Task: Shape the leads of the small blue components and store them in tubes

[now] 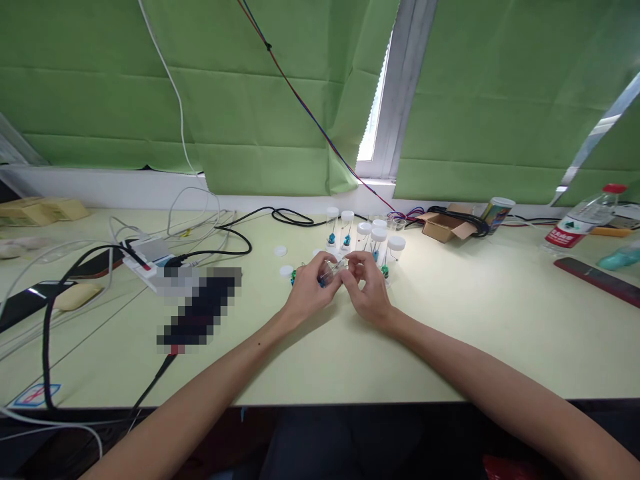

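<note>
Near the middle of the table, my left hand [313, 285] is closed around a small clear vial [327, 273] lying tilted, with something blue inside. My right hand [367, 285] meets it at the vial's right end, its thumb and fingers pinched together; what they hold there is too small to make out. Just behind the hands stand several clear vials with white caps [397, 243], holding blue or green pieces on thin wires. Left of my left hand lies a green piece [293, 278], partly hidden by the fingers. Loose white caps [287, 271] lie beside it.
A power strip [150, 263] with cables and a pixelated dark object [205, 310] lie to the left. Behind on the right are an open cardboard box [447, 225], a can [497, 215] and a water bottle [580, 223]. A dark red bar-shaped object [597, 280] lies far right.
</note>
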The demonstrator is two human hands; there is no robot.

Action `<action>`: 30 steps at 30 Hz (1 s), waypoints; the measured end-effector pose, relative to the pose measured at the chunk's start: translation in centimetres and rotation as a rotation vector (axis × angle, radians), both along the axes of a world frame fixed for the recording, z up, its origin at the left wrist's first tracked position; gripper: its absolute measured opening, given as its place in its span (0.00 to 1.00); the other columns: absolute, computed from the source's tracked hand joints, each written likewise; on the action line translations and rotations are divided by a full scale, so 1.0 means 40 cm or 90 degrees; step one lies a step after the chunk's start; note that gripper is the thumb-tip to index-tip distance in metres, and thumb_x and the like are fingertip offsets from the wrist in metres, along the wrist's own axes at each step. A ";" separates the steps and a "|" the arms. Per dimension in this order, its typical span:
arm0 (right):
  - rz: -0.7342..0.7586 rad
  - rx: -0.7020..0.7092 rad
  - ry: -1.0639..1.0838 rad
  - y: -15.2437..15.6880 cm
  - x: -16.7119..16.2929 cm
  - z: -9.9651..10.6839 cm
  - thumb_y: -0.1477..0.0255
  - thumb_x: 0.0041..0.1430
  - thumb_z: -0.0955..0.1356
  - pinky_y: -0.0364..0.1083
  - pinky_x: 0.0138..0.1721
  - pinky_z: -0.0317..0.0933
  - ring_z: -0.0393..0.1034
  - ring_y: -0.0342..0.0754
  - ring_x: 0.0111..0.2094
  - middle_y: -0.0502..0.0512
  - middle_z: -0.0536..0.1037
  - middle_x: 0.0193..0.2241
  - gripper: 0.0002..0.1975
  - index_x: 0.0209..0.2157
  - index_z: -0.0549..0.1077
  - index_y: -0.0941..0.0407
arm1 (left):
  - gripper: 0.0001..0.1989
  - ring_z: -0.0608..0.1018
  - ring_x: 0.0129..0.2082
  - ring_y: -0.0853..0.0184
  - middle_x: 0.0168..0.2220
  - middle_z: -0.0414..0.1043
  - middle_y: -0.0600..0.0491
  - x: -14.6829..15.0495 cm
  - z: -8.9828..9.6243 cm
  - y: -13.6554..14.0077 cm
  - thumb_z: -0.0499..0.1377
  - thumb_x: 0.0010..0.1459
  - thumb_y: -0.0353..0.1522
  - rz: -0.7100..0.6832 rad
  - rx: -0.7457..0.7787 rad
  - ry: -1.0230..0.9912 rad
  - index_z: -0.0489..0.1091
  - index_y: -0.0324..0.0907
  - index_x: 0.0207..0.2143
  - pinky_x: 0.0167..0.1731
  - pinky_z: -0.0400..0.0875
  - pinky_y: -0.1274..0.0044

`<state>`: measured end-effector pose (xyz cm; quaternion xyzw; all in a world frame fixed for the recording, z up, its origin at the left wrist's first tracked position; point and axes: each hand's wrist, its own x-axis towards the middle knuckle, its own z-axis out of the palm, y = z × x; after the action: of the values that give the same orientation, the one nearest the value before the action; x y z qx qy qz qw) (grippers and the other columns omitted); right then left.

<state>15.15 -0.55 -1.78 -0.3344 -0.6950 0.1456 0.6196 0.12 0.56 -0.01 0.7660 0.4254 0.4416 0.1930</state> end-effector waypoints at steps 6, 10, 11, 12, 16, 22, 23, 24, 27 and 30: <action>0.034 0.002 -0.074 0.001 0.003 0.005 0.67 0.64 0.67 0.44 0.28 0.62 0.63 0.43 0.28 0.50 0.65 0.32 0.10 0.45 0.68 0.53 | 0.25 0.71 0.25 0.70 0.25 0.66 0.62 -0.003 -0.022 0.006 0.57 0.53 0.30 -0.072 -0.045 -0.017 0.57 0.46 0.54 0.30 0.64 0.78; 0.033 0.015 -0.111 0.002 0.002 0.000 0.67 0.63 0.68 0.45 0.29 0.62 0.61 0.43 0.28 0.50 0.65 0.32 0.08 0.43 0.70 0.53 | 0.32 0.75 0.31 0.68 0.31 0.73 0.58 -0.004 -0.020 0.001 0.57 0.51 0.27 -0.136 -0.068 -0.024 0.52 0.46 0.58 0.36 0.69 0.75; 0.033 0.016 -0.110 0.001 0.001 -0.001 0.67 0.63 0.68 0.45 0.28 0.61 0.60 0.42 0.27 0.50 0.65 0.32 0.07 0.42 0.70 0.53 | 0.33 0.76 0.33 0.67 0.34 0.74 0.56 -0.006 -0.014 -0.002 0.58 0.51 0.27 -0.161 -0.071 -0.023 0.52 0.47 0.59 0.36 0.69 0.74; 0.028 0.022 -0.105 0.001 0.001 0.000 0.67 0.63 0.69 0.45 0.28 0.60 0.60 0.42 0.26 0.50 0.65 0.32 0.07 0.41 0.70 0.53 | 0.34 0.76 0.35 0.66 0.36 0.75 0.55 -0.009 -0.007 -0.006 0.58 0.51 0.27 -0.186 -0.068 -0.022 0.52 0.47 0.60 0.37 0.70 0.74; -0.033 0.062 -0.073 0.003 0.002 0.004 0.67 0.63 0.68 0.44 0.26 0.58 0.58 0.41 0.24 0.48 0.63 0.30 0.06 0.37 0.68 0.54 | 0.28 0.76 0.45 0.63 0.47 0.73 0.48 -0.028 0.032 -0.011 0.59 0.54 0.30 -0.269 -0.001 -0.007 0.58 0.46 0.57 0.46 0.71 0.71; -0.100 0.039 -0.052 0.011 0.007 0.006 0.65 0.63 0.68 0.44 0.26 0.57 0.57 0.40 0.23 0.47 0.61 0.29 0.08 0.38 0.67 0.54 | 0.13 0.76 0.38 0.64 0.38 0.73 0.48 -0.072 0.045 0.051 0.46 0.64 0.31 0.023 0.077 -0.020 0.70 0.42 0.37 0.41 0.70 0.72; -0.099 0.030 -0.056 0.012 0.007 0.005 0.65 0.63 0.68 0.44 0.26 0.57 0.57 0.40 0.23 0.47 0.61 0.29 0.08 0.38 0.66 0.54 | 0.12 0.75 0.36 0.64 0.36 0.73 0.49 -0.082 0.041 0.065 0.47 0.63 0.31 0.114 0.085 0.012 0.70 0.42 0.36 0.39 0.70 0.72; -0.095 0.021 -0.059 0.013 0.007 0.004 0.65 0.63 0.68 0.44 0.26 0.57 0.57 0.40 0.23 0.47 0.62 0.29 0.09 0.38 0.66 0.54 | 0.10 0.75 0.34 0.63 0.35 0.72 0.48 -0.092 0.036 0.079 0.49 0.61 0.31 0.182 0.086 0.070 0.71 0.42 0.36 0.37 0.69 0.71; -0.079 -0.001 -0.065 0.016 0.006 0.001 0.65 0.62 0.69 0.44 0.26 0.58 0.56 0.40 0.22 0.47 0.62 0.29 0.09 0.38 0.66 0.54 | 0.13 0.75 0.38 0.57 0.41 0.71 0.43 -0.119 0.023 0.106 0.50 0.63 0.34 0.285 0.023 0.264 0.73 0.41 0.40 0.36 0.68 0.68; -0.074 -0.018 -0.079 0.018 0.006 -0.002 0.65 0.60 0.70 0.44 0.26 0.57 0.55 0.40 0.22 0.47 0.62 0.29 0.11 0.39 0.65 0.54 | 0.16 0.75 0.44 0.50 0.46 0.70 0.38 -0.134 0.014 0.114 0.49 0.65 0.36 0.309 -0.085 0.387 0.74 0.41 0.44 0.37 0.69 0.66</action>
<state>15.38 0.16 -1.85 -0.3917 -0.7091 0.0983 0.5781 -5.26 5.11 0.54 0.7247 0.6597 0.1990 -0.0021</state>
